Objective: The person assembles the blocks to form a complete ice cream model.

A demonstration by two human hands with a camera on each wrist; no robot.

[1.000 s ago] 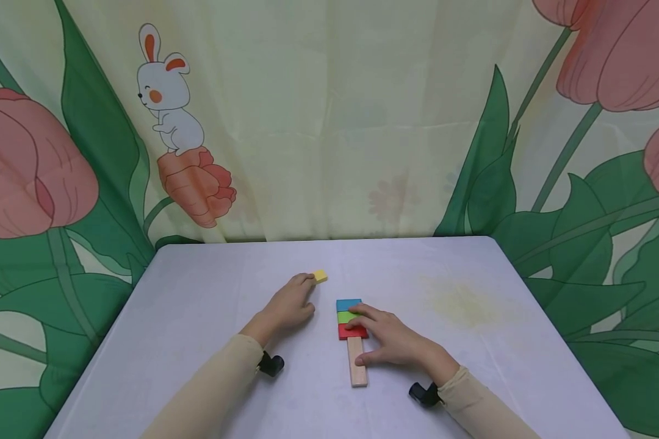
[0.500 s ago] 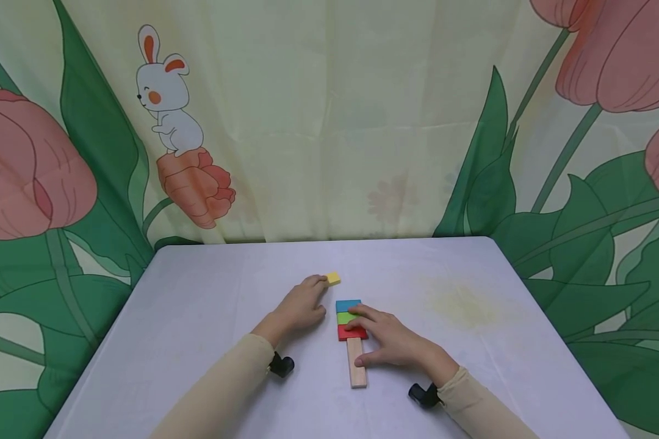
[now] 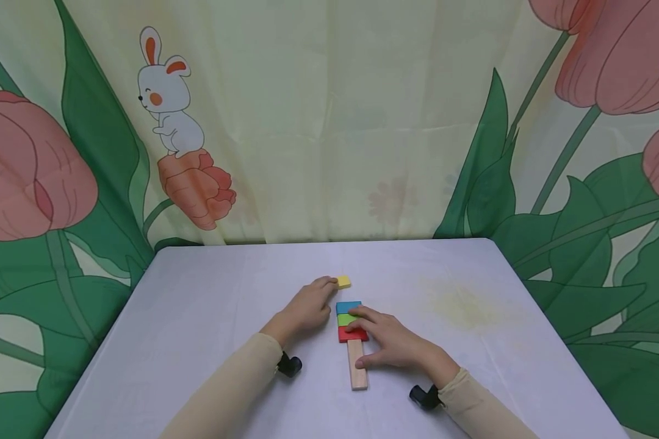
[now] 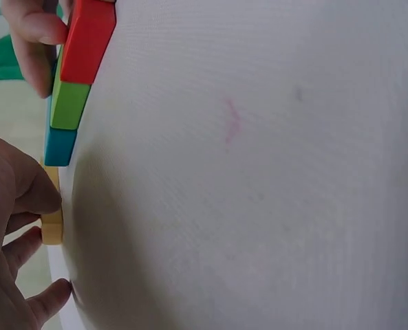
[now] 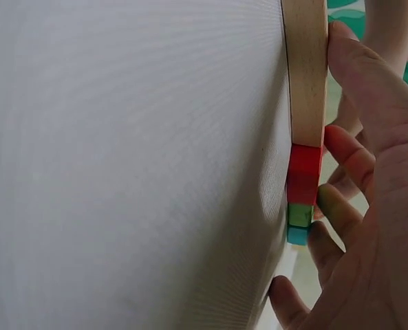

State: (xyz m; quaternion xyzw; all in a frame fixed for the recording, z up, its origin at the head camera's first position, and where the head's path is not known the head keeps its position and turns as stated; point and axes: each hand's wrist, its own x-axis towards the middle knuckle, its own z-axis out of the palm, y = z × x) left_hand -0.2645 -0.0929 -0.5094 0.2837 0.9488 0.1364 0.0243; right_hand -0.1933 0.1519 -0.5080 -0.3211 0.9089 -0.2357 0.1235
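Observation:
A blue block (image 3: 347, 308), a green block (image 3: 343, 320) and a red block (image 3: 353, 336) lie in a column on the table, blue farthest away. Below the red one a plain wooden stick block (image 3: 357, 375) extends toward the person. The right hand (image 3: 395, 340) rests over this column, fingertips on the green and red blocks and thumb at the stick's side. Beyond the blue block, a yellow block (image 3: 343, 281) lies apart from the column. Fingertips of the left hand (image 3: 307, 306) touch its left end; in the left wrist view the hand partly hides this yellow block (image 4: 51, 234).
A white cloth covers the table (image 3: 472, 366), with a faint yellowish stain (image 3: 464, 306) on the right. Behind the far edge hangs a curtain (image 3: 329, 122) printed with tulips and a rabbit. Each wrist wears a small black camera (image 3: 290, 365).
The left hand has moved right and slightly nearer, and the yellow block has slid with it to beyond the blue block. The right hand and the column have stayed in place.

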